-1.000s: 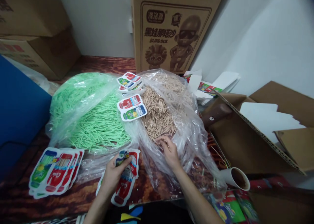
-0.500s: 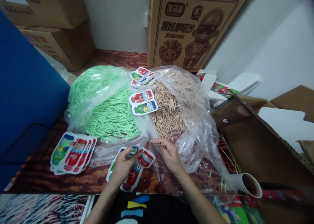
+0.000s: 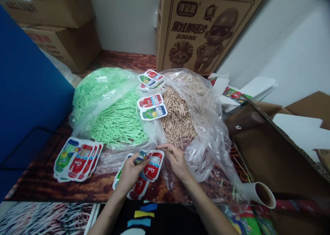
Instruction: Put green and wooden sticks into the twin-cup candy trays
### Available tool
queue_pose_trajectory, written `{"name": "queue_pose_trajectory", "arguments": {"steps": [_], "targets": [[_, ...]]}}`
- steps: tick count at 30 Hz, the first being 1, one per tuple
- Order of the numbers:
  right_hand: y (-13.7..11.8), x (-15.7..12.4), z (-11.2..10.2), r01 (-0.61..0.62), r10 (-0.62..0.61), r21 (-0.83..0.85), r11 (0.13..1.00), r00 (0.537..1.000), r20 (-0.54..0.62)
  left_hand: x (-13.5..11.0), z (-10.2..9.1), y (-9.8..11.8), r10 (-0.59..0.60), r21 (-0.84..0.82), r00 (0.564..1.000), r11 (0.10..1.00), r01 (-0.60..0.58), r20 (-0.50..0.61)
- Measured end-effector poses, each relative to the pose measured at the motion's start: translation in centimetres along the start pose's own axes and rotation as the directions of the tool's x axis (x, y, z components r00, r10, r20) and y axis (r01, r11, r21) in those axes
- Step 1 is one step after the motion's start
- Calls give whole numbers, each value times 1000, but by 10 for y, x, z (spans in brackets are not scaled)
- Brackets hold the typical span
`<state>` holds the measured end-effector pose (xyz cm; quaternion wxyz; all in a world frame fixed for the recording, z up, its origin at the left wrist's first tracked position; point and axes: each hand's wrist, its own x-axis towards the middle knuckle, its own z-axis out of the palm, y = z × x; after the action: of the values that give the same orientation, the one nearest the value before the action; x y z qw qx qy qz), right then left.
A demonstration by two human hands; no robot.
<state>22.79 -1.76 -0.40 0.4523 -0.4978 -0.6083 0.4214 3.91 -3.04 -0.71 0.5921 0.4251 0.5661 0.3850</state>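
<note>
My left hand [image 3: 131, 171] pinches a bottle-shaped card packet [image 3: 154, 165] with a red Cola half and a green-blue half. Under it, another such packet [image 3: 139, 188] lies on the table. To its right, my right hand [image 3: 176, 161] is closed around a small bunch of brown sticks [image 3: 169, 148], whose ends show at the fingers. Beyond the hands sit a clear bag of green sticks [image 3: 120, 120] and a clear bag of brown sticks [image 3: 177, 116]. A packet [image 3: 152, 107] and a small pile of packets [image 3: 151, 78] rest between the bags.
Several overlapped packets [image 3: 77, 159] lie at the left of the wood-patterned table [image 3: 33, 187]. A paper cup [image 3: 258, 194] lies on its side by an open carton [image 3: 265, 149] at right. A large printed box [image 3: 208, 29] stands behind, and a blue panel [image 3: 31, 87] borders the left.
The packet in my left hand has turned so that its red Cola half faces up more fully. My right hand stays closed on the brown sticks nearby.
</note>
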Motion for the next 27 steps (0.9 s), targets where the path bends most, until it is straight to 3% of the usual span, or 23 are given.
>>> {"name": "queue_pose_trajectory", "arguments": {"steps": [5, 9, 13, 16, 20, 27], "targets": [[10, 11, -20, -53, 55, 24, 998, 994, -99, 1, -2, -4, 39, 56, 999, 998, -39, 0], [29, 29, -49, -158, 138, -146, 977, 981, -136, 1, -2, -8, 22, 37, 1000, 999, -22, 9], [41, 41, -67, -147, 96, -242, 959, 973, -212, 0, 0, -8, -15, 66, 1000, 998, 14, 24], [37, 41, -68, -101, 51, -187, 977, 966, -254, -2, 0, -10, -44, 87, 998, 995, 40, 39], [20, 34, -59, -8, -11, -88, 996, 975, -220, -4, 0, -13, -28, 72, 997, 997, 23, 73], [-3, 22, -42, 19, -17, 11, 1000, 988, -151, -3, -1, -9, 208, 190, 978, 959, -210, 34]]}}
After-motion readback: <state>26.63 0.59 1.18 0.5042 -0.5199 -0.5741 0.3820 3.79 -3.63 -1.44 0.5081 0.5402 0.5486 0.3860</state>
